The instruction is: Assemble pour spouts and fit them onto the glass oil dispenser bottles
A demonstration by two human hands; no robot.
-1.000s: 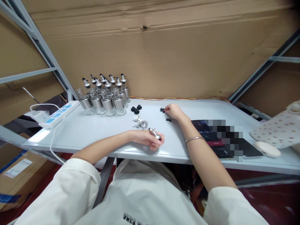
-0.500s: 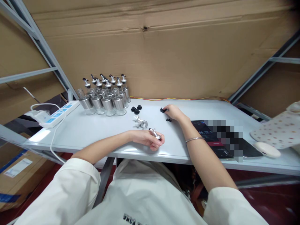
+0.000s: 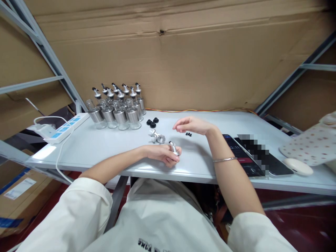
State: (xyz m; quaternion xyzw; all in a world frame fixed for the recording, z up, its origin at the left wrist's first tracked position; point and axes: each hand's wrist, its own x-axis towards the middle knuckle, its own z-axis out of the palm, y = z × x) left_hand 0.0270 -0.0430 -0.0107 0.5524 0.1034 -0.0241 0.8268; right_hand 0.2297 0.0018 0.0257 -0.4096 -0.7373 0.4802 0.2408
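Note:
My left hand [image 3: 164, 154] is closed round a silver pour spout [image 3: 173, 148] with a black tip, held upright just above the front part of the table. Farther back and to the right, my right hand [image 3: 193, 125] is raised over the tabletop, fingers bent and together; whatever they pinch is hidden. Below it lie a few small black caps [image 3: 188, 134]. Loose silver spout parts [image 3: 158, 137] rest beyond my left hand. Behind these sit three black rubber stoppers [image 3: 152, 122].
Several glass-and-steel bottles [image 3: 120, 115] stand at the back left, some with spouts fitted. A white power strip [image 3: 69, 126] lies at the table's left end. On the right are a phone showing a timer [image 3: 245, 155], a second dark device [image 3: 278, 166] and a round white object [image 3: 299, 167].
My right hand has lifted off the table and swung its fingers leftward; the black pieces at its fingertips no longer show. My left hand, still holding the spout, has shifted slightly left.

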